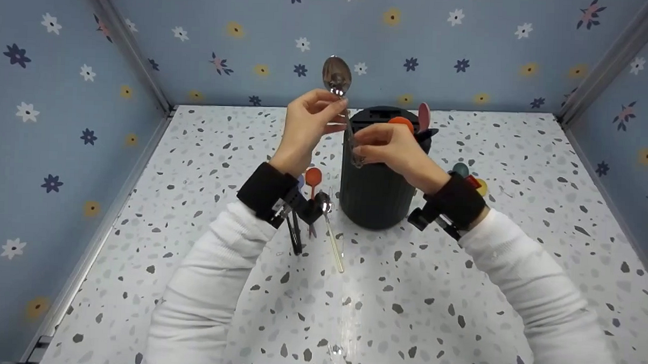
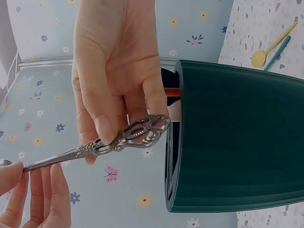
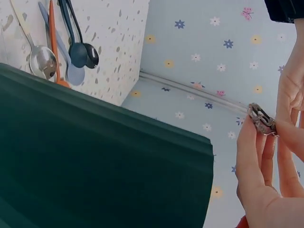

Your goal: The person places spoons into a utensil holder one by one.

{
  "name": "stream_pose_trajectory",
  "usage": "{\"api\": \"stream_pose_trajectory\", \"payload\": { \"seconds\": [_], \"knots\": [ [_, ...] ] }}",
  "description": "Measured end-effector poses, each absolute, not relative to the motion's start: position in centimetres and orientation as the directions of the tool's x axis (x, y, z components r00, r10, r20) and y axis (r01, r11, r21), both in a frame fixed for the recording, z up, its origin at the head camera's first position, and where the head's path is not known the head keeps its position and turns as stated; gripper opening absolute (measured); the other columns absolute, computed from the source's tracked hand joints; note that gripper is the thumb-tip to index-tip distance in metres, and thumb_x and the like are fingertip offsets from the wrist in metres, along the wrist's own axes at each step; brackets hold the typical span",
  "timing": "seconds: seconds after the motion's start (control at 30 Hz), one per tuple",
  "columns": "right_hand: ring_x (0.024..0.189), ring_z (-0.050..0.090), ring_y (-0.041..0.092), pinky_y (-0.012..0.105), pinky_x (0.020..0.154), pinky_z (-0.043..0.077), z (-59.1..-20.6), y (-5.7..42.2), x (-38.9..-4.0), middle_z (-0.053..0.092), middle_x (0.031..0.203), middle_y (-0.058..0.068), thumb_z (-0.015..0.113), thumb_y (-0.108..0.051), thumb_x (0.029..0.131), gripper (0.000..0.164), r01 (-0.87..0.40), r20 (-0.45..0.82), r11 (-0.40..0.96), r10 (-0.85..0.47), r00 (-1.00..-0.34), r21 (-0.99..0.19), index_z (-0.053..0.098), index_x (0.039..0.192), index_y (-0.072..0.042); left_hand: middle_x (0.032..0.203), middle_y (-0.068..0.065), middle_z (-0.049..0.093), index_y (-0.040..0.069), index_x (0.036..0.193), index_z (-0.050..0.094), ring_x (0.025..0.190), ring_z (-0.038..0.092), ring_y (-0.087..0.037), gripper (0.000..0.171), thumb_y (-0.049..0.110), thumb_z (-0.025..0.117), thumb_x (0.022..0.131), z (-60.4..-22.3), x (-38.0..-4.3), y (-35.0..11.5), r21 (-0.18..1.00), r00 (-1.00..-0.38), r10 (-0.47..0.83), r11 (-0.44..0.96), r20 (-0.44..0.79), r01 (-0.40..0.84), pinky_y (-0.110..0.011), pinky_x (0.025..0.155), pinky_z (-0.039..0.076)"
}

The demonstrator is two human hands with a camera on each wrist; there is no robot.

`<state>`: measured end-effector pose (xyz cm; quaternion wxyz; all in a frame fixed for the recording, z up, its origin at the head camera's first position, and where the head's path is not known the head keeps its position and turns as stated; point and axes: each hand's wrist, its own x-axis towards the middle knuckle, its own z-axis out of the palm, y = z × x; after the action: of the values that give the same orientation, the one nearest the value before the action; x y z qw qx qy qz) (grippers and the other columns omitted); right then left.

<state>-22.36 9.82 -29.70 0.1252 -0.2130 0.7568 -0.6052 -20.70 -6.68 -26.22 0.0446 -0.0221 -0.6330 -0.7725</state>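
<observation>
A metal spoon (image 1: 337,74) with an ornate openwork handle is held up in the air, bowl uppermost. My left hand (image 1: 310,122) pinches it just below the bowl. My right hand (image 1: 398,149) pinches the decorated handle end, which shows closely in the left wrist view as an openwork tip (image 2: 142,133). Just behind and below the hands stands a tall dark green container (image 1: 377,197). An orange utensil (image 1: 402,121), a pink one (image 1: 424,116) and a black one (image 1: 427,134) stick out of its top. The right wrist view hides most of the spoon.
Left of the container lie an orange spoon (image 1: 314,176), a metal spoon (image 1: 334,241) with a pale handle, and dark-handled utensils (image 1: 295,237). On its right lie a green spoon (image 1: 461,169) and a yellow one (image 1: 482,186). Flower-patterned walls (image 1: 275,40) enclose the speckled table (image 1: 432,326).
</observation>
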Motion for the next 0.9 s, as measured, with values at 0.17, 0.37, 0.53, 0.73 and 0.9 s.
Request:
{"api": "stream_pose_trajectory", "payload": {
  "seconds": [0.17, 0.37, 0.53, 0.73, 0.9],
  "knots": [
    [0.084, 0.059, 0.012, 0.025, 0.073, 0.053, -29.6, 10.1, -22.9, 0.062, 0.098, 0.009, 0.062, -0.008, 0.081, 0.029, -0.169, 0.060, 0.240, -0.406, -0.912, -0.956, 0.059, 0.107, 0.002, 0.082, -0.012, 0.059, -0.001, 0.089, 0.055, 0.076, 0.060, -0.023, 0.008, 0.004, 0.059, 0.084, -26.2, -21.2, -6.2, 0.971, -0.992, -0.034, -0.200, 0.124, 0.128, -0.030, 0.075, 0.054],
    [0.084, 0.059, 0.013, 0.027, 0.072, 0.053, -29.8, 10.3, -23.5, 0.063, 0.096, 0.009, 0.061, -0.008, 0.082, 0.024, -0.232, 0.112, 0.280, -0.385, -0.916, -0.931, 0.060, 0.105, 0.000, 0.083, -0.011, 0.058, -0.002, 0.093, 0.055, 0.082, 0.058, -0.027, 0.010, 0.004, 0.056, 0.085, -26.6, -21.6, -5.7, 0.972, -0.985, -0.018, -0.157, 0.171, 0.172, -0.028, 0.077, 0.053],
    [0.083, 0.060, 0.013, 0.025, 0.077, 0.051, -29.9, 10.2, -24.0, 0.062, 0.097, 0.017, 0.060, -0.002, 0.082, 0.022, -0.289, 0.167, 0.307, -0.370, -0.914, -0.907, 0.060, 0.103, 0.005, 0.084, -0.012, 0.058, -0.001, 0.096, 0.055, 0.083, 0.057, -0.024, 0.011, 0.004, 0.055, 0.086, -26.6, -21.8, -5.5, 0.973, -0.981, -0.006, -0.123, 0.195, 0.194, -0.026, 0.078, 0.052],
    [0.090, 0.059, 0.023, 0.025, 0.078, 0.050, -29.9, 10.0, -24.3, 0.060, 0.102, 0.023, 0.058, 0.001, 0.082, 0.023, -0.298, 0.170, 0.340, -0.356, -0.919, -0.892, 0.058, 0.105, 0.008, 0.081, -0.012, 0.058, -0.002, 0.097, 0.056, 0.081, 0.057, -0.024, 0.013, 0.005, 0.055, 0.086, -26.9, -22.1, -5.4, 0.969, -0.977, -0.001, -0.120, 0.215, 0.214, -0.026, 0.077, 0.052],
    [0.090, 0.059, 0.026, 0.026, 0.078, 0.049, -30.1, 10.1, -24.5, 0.061, 0.099, 0.021, 0.059, -0.002, 0.083, 0.022, -0.348, 0.211, 0.384, -0.356, -0.910, -0.855, 0.060, 0.103, 0.006, 0.081, -0.012, 0.057, -0.002, 0.099, 0.056, 0.081, 0.057, -0.025, 0.015, 0.005, 0.055, 0.086, -27.4, -22.3, -5.3, 0.969, -0.975, -0.007, -0.110, 0.222, 0.222, -0.027, 0.077, 0.053]
  ]
}}
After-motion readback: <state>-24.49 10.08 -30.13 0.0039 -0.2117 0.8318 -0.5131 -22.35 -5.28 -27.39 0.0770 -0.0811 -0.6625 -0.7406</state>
